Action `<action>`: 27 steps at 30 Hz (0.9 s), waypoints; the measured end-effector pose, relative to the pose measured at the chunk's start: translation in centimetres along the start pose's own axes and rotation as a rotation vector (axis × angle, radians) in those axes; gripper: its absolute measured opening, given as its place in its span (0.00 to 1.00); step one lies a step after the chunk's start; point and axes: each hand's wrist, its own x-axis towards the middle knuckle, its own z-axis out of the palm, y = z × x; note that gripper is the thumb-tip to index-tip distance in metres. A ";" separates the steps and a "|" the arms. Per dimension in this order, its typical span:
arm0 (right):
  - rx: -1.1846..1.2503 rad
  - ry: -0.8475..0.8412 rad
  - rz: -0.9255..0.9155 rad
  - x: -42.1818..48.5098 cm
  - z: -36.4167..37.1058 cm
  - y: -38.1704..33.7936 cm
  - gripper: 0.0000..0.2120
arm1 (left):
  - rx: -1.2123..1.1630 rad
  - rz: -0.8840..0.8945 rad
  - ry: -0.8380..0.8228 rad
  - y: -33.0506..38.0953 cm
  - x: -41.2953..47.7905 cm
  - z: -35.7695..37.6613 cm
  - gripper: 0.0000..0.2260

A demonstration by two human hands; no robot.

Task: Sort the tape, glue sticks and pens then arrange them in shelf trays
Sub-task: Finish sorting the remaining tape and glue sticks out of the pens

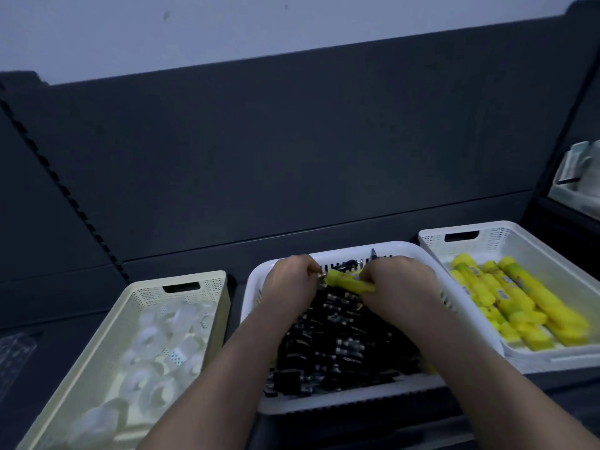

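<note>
Yellow plastic glue stick (349, 283) grasped by right hand (401, 287) over white slotted tray (324, 405); left hand (289, 282) curled alongside, hold unclear. Risk: black pens (341, 349) snag, lift, spill.

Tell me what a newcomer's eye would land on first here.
The bright yellow glue stick stands out, gripped by the right hand with the left hand at its other end, above the black pens in the middle tray. More glue sticks fill the right tray; pale tape rolls the left tray.
</note>
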 end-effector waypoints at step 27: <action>0.094 0.125 0.081 -0.8 0.7 8.3 0.11 | 0.445 0.069 -0.113 5.1 4.3 4.7 0.07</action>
